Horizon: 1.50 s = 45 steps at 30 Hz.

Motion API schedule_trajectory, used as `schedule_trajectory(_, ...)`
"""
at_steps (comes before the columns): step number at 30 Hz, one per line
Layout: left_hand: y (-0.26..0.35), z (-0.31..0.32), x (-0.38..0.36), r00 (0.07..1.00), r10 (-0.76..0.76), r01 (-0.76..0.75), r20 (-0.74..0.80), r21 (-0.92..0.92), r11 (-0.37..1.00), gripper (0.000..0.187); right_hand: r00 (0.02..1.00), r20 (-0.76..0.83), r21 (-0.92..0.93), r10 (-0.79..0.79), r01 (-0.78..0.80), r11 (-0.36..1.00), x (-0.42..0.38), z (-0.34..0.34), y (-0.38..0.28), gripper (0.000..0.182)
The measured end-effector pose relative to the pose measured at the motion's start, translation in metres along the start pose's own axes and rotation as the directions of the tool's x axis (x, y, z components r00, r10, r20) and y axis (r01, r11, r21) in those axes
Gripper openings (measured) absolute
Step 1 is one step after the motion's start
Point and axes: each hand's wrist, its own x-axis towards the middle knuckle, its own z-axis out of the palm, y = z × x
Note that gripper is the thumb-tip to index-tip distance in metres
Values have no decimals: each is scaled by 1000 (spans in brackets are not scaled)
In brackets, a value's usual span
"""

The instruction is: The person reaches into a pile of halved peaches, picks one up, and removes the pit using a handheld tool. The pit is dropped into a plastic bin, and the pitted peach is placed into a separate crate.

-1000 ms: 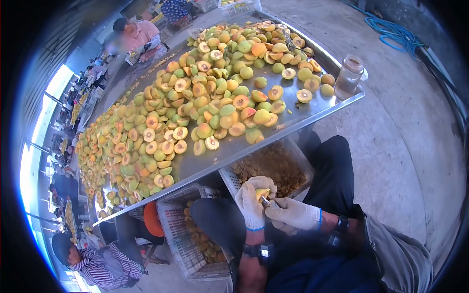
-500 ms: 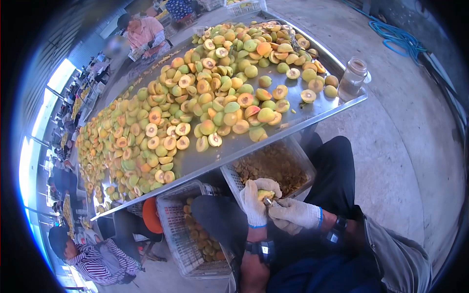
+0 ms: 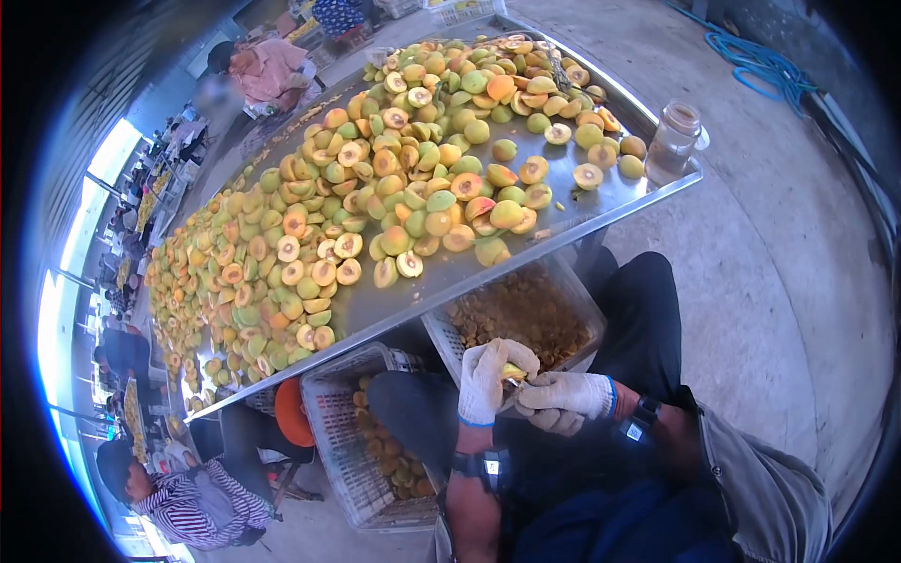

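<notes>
My left hand (image 3: 487,380), in a white knitted glove, is closed round a yellow peach half (image 3: 512,372) above my lap. Close against it, my gloved right hand (image 3: 566,399) grips a small metal tool (image 3: 515,384), its tip at the fruit and its handle hidden in the fingers. Just beyond both hands is a white crate (image 3: 588,328) of brown pits and scraps (image 3: 516,314). Many halved peaches (image 3: 375,202) are heaped on the metal table (image 3: 375,305) in front of me.
Left of my knee, a second crate (image 3: 328,450) holds peach halves (image 3: 399,464). A clear jar (image 3: 673,141) stands at the table's right corner. Co-workers sit at the far side (image 3: 267,75) and lower left (image 3: 202,502). A blue hose (image 3: 760,66) lies on the floor.
Both hands have shifted slightly up and stay together at the peach half. The right wrist has turned a little. The co-worker across the table has leaned lower.
</notes>
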Motion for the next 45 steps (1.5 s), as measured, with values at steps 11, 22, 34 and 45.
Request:
schedule_trajectory(11,-18,20,0,890,-193,168,-414,-96,981,59,947,-296,-486,-128,-34,873,-1,8,-13,45)
schedule_trajectory(22,-28,27,16,725,-66,210,-685,128,969,43,784,-491,-736,-380,-139,663,5,2,-8,51)
schedule_trajectory(34,69,-100,-37,395,196,-189,-898,129,974,43,731,-469,-485,-495,255,836,-4,-6,-29,34)
schedule_trajectory(45,-124,-278,-196,234,-14,341,-972,69,938,39,138,-321,-947,-937,-19,321,-73,-50,-126,28)
